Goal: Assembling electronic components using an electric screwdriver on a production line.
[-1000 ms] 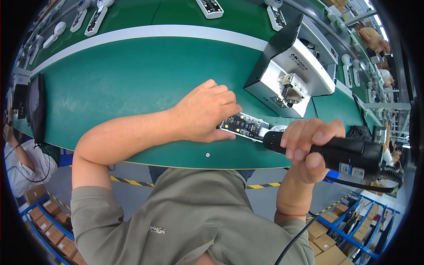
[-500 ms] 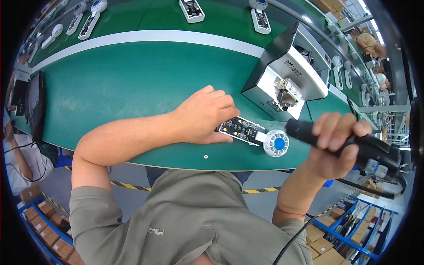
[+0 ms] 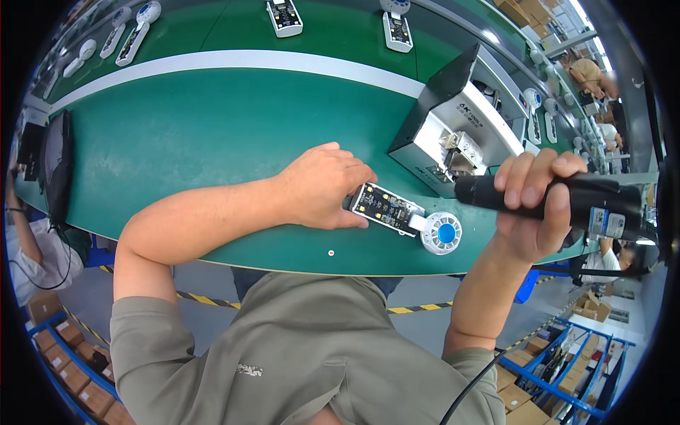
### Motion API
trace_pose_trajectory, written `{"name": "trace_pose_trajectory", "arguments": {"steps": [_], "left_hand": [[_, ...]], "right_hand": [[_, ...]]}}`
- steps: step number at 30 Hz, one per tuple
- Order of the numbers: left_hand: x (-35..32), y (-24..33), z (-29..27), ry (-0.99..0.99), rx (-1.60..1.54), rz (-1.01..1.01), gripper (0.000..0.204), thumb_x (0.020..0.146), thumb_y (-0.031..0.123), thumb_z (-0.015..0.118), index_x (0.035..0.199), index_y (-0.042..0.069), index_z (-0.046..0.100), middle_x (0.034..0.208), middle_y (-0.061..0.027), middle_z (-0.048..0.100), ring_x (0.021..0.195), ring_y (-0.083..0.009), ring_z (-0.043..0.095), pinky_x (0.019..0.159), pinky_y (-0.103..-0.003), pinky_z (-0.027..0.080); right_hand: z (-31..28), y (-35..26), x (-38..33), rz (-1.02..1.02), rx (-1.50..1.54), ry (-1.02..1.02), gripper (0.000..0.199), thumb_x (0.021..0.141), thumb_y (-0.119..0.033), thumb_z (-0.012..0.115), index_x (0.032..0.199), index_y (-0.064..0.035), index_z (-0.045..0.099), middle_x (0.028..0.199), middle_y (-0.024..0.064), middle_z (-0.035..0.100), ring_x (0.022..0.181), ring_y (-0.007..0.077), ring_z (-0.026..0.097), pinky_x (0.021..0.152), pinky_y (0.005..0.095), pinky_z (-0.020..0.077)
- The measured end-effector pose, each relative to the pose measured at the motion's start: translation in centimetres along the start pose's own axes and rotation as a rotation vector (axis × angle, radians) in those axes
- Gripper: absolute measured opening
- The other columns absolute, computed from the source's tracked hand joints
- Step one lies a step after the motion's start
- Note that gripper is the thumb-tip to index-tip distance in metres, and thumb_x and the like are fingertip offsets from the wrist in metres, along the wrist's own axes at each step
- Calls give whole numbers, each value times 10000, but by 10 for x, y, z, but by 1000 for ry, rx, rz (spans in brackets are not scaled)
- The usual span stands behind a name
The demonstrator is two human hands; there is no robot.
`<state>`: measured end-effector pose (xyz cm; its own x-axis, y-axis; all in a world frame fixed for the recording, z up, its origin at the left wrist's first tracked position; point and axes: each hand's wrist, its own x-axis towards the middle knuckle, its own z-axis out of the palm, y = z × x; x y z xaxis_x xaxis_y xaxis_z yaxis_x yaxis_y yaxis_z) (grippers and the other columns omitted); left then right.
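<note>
A white handheld device that looks like a small fan [image 3: 386, 210] lies on the green worktable, its handle uncovered so the dark circuit board shows. Its round head with a blue centre points right. My left hand [image 3: 327, 188] is closed on the handle's left end, thumb below and fingers above. In my right hand [image 3: 535, 202] is a black corded electric screwdriver [image 3: 489, 193], gripped around its body above the table's right side. Its blunt front end points left, up and to the right of the fan head, apart from it. The screwdriver's bit cannot be made out.
A silver and black screw feeder [image 3: 453, 134] stands just behind the screwdriver. Beyond a white rail, a green conveyor [image 3: 212, 28] carries several similar devices. A black pouch [image 3: 58, 166] lies at the table's left end. Blue racks with cardboard boxes [image 3: 74, 368] flank me.
My right hand has lifted slightly, and the screwdriver has turned nearer to level. The devices on the conveyor have shifted left. My left hand and the fan have barely moved.
</note>
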<state>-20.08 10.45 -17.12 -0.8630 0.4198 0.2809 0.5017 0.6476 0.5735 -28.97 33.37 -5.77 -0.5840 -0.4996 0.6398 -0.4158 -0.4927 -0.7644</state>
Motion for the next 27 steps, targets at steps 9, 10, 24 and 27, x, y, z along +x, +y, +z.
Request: {"name": "trace_pose_trajectory", "arguments": {"steps": [9, 10, 24, 27], "left_hand": [[3, -1, 1, -22, -41, -20, 450, 633, 303, 818, 987, 97, 632, 730, 22, 597, 736, -186, 571, 736, -309, 436], [3, 0, -1, -41, -37, -34, 446, 641, 305, 814, 989, 90, 637, 740, 15, 615, 753, -193, 585, 751, -312, 443], [-1, -3, 0, -11, -69, -26, 438, 654, 301, 804, 987, 73, 632, 757, -15, 636, 774, -230, 608, 774, -340, 468], [-2, -4, -1, -17, -78, -25, 434, 656, 300, 803, 981, 71, 628, 761, -22, 636, 774, -238, 609, 775, -346, 470]], "right_hand": [[51, 39, -14, 20, 92, 62, 287, 879, -162, 578, 1137, -64, 501, 676, 31, 526, 566, 131, 508, 602, 289, 466], [53, 42, -14, 37, 73, 72, 282, 878, -163, 582, 1130, -64, 501, 673, 32, 526, 564, 131, 509, 598, 288, 465], [60, 48, -8, 72, 95, 44, 236, 864, -148, 603, 1063, -68, 504, 648, 35, 526, 547, 133, 511, 576, 282, 468], [62, 49, -6, 87, 87, 39, 228, 860, -144, 609, 1049, -69, 505, 645, 36, 525, 542, 133, 511, 573, 282, 470]]}}
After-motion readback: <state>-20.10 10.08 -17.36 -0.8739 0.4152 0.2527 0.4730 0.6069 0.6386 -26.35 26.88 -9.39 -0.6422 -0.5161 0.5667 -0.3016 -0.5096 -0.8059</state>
